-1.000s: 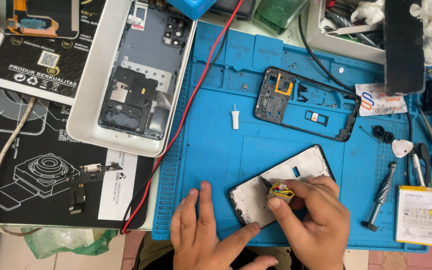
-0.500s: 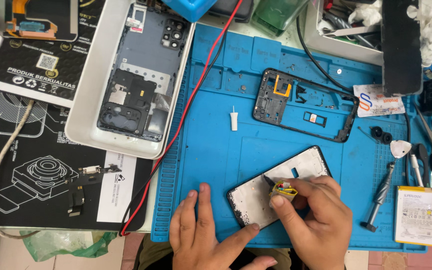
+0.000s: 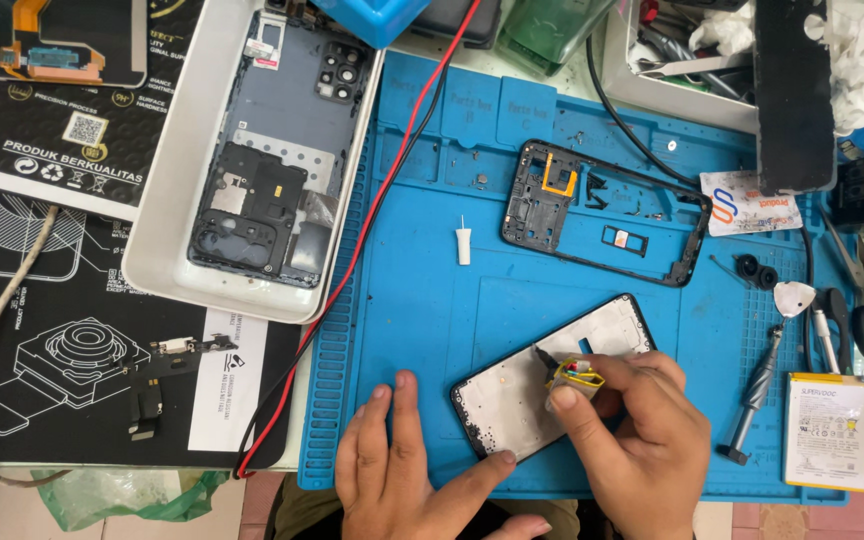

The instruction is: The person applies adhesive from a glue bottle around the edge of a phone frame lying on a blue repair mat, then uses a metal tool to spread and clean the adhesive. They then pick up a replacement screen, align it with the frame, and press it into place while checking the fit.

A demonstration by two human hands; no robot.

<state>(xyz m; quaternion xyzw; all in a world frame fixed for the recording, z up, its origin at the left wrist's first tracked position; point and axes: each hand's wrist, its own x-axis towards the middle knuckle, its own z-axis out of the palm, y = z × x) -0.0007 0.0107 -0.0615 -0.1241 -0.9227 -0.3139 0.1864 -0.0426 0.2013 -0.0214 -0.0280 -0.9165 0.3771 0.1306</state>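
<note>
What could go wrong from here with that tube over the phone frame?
The right hand presses the small yellow tube's dark nozzle onto the phone frame, so glue could smear past the edge. The left hand pins only one corner, so the frame might pivot. The red cable nearby could snag.

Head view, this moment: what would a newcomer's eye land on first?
Probably the blue work mat filling the middle, and the two hands at its near edge. The right hand pinches a small yellow-wrapped tool against a phone screen frame lying tilted on the mat, while the left hand lies flat, its thumb at the frame's lower edge. Upper left, an opened phone body sits in a white tray.
</note>
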